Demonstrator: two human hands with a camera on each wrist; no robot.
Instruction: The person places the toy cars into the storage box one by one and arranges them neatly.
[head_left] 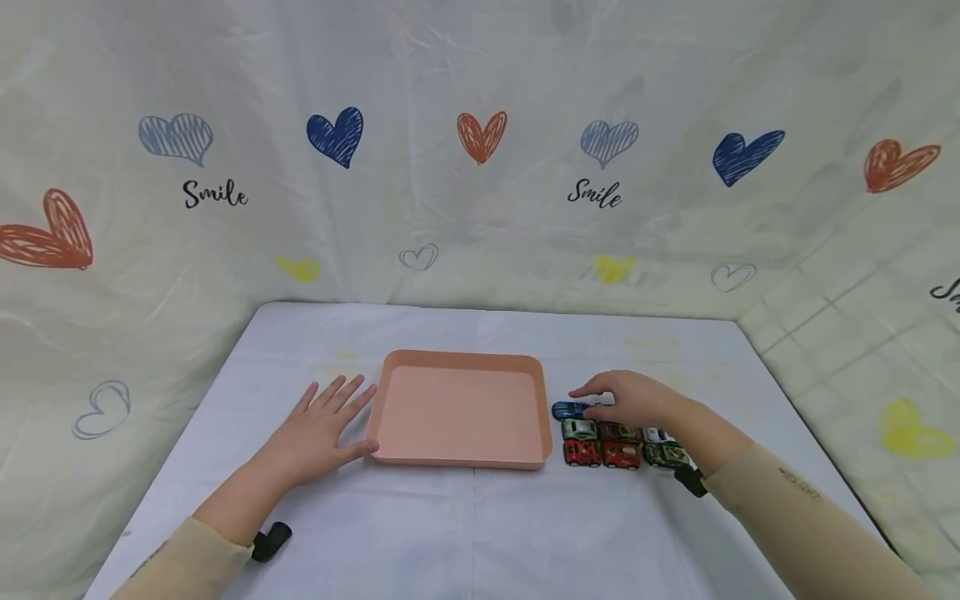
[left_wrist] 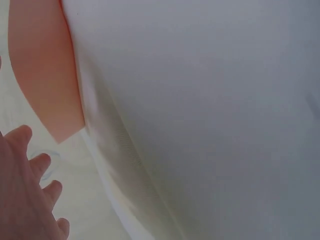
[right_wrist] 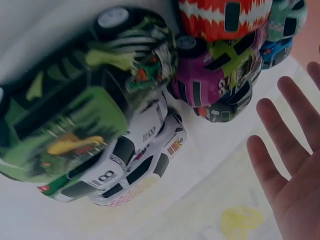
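My left hand lies with fingers spread beside a shallow pink tray, its thumb right at the tray's lower left corner. To the tray's right, several small toy cars stand grouped in rows. My right hand reaches over the back row, thumb and forefinger apart near a blue toy car. In the right wrist view its fingers are straight and hold nothing. Nearer the front are red toy cars, a pale green one and a dark green patterned one. Part of the back row is hidden under my right hand.
A white cloth covers the table. Behind it hangs a pale curtain printed with hearts and the word Smile. A black wrist device sits at my left cuff, and another at my right.
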